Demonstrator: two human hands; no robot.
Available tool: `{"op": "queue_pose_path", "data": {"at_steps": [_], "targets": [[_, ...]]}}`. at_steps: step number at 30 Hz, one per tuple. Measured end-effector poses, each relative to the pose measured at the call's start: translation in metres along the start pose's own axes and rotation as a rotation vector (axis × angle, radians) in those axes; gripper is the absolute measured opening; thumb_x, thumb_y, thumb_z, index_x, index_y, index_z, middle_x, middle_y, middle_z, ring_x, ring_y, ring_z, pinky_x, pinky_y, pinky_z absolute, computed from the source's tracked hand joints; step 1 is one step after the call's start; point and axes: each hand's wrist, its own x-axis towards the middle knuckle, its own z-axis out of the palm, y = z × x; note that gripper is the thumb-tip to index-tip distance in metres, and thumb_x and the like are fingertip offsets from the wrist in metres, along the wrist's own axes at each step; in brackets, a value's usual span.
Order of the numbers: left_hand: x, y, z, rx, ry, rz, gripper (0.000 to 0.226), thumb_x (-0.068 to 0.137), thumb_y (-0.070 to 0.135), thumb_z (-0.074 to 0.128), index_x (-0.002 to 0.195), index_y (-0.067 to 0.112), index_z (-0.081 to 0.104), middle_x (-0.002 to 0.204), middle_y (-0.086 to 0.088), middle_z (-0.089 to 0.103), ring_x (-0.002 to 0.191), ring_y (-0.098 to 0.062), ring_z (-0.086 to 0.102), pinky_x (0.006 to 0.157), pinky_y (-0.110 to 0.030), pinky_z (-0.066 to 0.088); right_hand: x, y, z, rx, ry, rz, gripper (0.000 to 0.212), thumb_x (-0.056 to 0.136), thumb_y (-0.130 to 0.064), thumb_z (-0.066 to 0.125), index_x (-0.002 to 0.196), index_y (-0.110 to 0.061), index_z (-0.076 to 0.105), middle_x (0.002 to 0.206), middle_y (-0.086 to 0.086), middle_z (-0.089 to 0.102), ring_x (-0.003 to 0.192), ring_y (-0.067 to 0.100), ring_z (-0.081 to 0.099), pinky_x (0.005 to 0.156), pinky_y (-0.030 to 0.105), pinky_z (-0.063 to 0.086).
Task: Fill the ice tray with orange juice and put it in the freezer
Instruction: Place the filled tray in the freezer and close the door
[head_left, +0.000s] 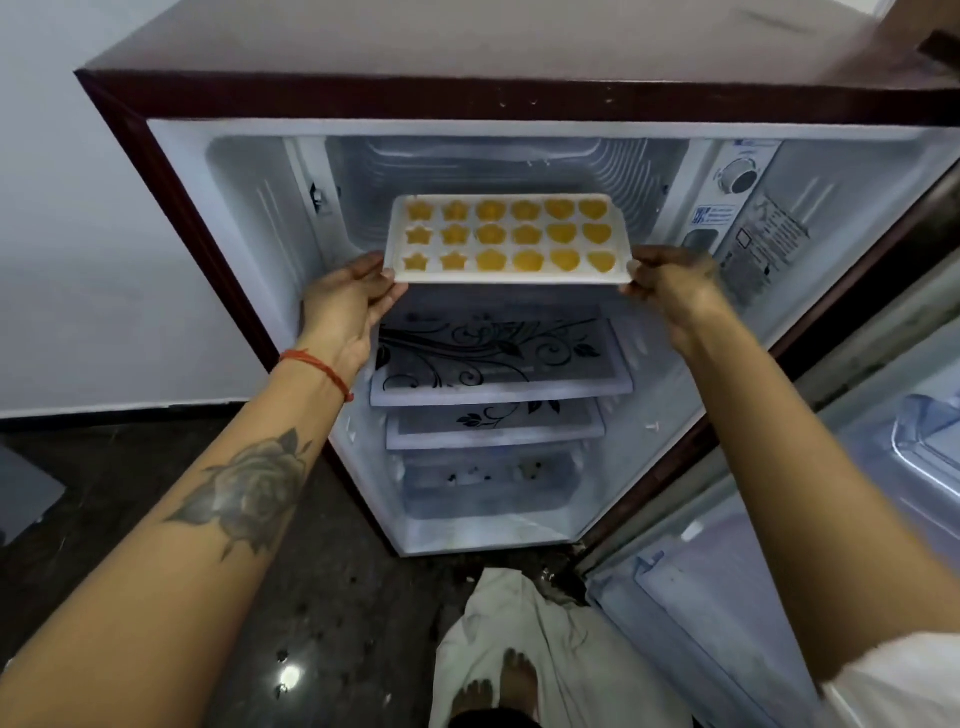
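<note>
A maroon fridge (171, 171) stands open on a dark speckled floor (332, 597) against a pale wall (78, 234). The white ice tray (509, 240), filled with orange juice, is held level at the freezer opening, long axis left to right. Left hand (345, 301) and right hand (670, 283) grip its ends, fingers closed.

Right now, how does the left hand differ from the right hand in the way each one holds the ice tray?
The left hand grips the left end of the ice tray with its palm turned toward the camera; the right hand grips the right end with its back toward the camera. The left wrist carries a red thread; the right wrist is bare. Both hold the filled tray level in front of the freezer compartment.
</note>
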Motion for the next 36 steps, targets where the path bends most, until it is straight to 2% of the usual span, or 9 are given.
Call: {"op": "queue_pose_path", "data": {"at_steps": [7,13,17,21,24,27,30,33,36], "targets": [[0.033,-0.004,0.019,-0.027,0.089,0.023,0.019,0.088,-0.013,0.049,0.082,0.004,0.056,0.084,-0.004,0.06,0.076,-0.012,0.061,0.087,-0.027,0.054,0.045,-0.005,0.02,-0.023,-0.002,0.053,0.016,0.092,0.006,0.05,0.105,0.006,0.058,0.077,0.002,0.055,0.065,0.013,0.054,0.052,0.014,0.053],[0.049,0.001,0.031,-0.014,0.17,0.077,0.026,0.087,-0.014,0.051,0.071,0.006,0.053,0.075,-0.006,0.055,0.068,-0.016,0.057,0.064,-0.023,0.058,0.073,-0.009,0.031,-0.132,-0.035,0.069,0.031,0.091,0.006,0.049,0.068,-0.015,0.052,0.074,-0.003,0.053,0.061,0.007,0.054,0.054,0.019,0.054],[0.059,0.001,0.032,0.015,0.201,0.073,0.022,0.088,-0.012,0.052,0.075,0.006,0.053,0.081,-0.006,0.056,0.078,-0.021,0.059,0.06,-0.021,0.057,0.081,-0.01,0.037,-0.164,-0.017,0.004,0.029,0.091,-0.001,0.048,0.068,-0.016,0.047,0.066,-0.001,0.051,0.04,0.0,0.054,0.041,0.013,0.046],[0.068,0.001,0.032,0.061,0.206,0.057,0.01,0.088,-0.008,0.055,0.091,0.0,0.059,0.095,-0.01,0.06,0.088,-0.022,0.061,0.063,-0.019,0.057,0.089,-0.011,0.042,-0.146,0.0,0.02,0.021,0.094,-0.01,0.049,0.075,-0.017,0.049,0.078,0.001,0.058,0.058,0.008,0.057,0.049,0.02,0.053],[0.072,0.001,0.032,0.12,0.175,0.027,0.028,0.089,-0.006,0.055,0.116,-0.004,0.056,0.096,-0.01,0.059,0.078,-0.015,0.06,0.058,-0.015,0.055,0.094,-0.01,0.043,-0.173,0.03,0.042,0.006,0.093,-0.013,0.053,0.087,-0.014,0.052,0.085,0.002,0.058,0.067,0.011,0.056,0.038,0.013,0.045],[0.073,0.0,0.031,0.172,0.182,0.019,0.024,0.09,-0.001,0.055,0.114,-0.003,0.058,0.089,-0.008,0.061,0.076,-0.014,0.062,0.053,-0.013,0.052,0.099,-0.007,0.044,-0.151,0.048,0.027,0.025,0.091,-0.013,0.057,0.115,-0.006,0.055,0.108,0.01,0.062,0.086,0.019,0.064,0.059,0.024,0.058],[0.068,-0.002,0.031,0.188,0.209,0.051,0.017,0.091,0.0,0.054,0.106,-0.004,0.061,0.09,-0.01,0.063,0.07,-0.011,0.062,0.054,-0.013,0.052,0.096,-0.005,0.043,-0.21,0.022,0.023,0.028,0.091,-0.011,0.056,0.118,-0.004,0.055,0.118,0.013,0.061,0.103,0.025,0.062,0.083,0.037,0.057],[0.06,-0.008,0.032,0.294,0.215,0.139,0.03,0.086,0.005,0.062,0.115,-0.001,0.056,0.102,-0.012,0.064,0.09,-0.022,0.064,0.075,-0.025,0.057,0.083,-0.004,0.043,-0.331,0.018,0.004,0.021,0.094,-0.009,0.047,0.111,-0.005,0.06,0.119,0.013,0.061,0.11,0.026,0.058,0.094,0.024,0.046],[0.039,-0.019,0.035,0.511,0.185,0.27,0.05,0.083,0.015,0.068,0.127,0.007,0.047,0.116,-0.011,0.06,0.108,-0.025,0.059,0.094,-0.027,0.05,0.046,-0.007,0.038,-0.541,0.119,-0.135,0.031,0.095,-0.009,0.039,0.117,-0.008,0.061,0.124,0.013,0.061,0.113,0.028,0.056,0.084,0.02,0.04]]}}
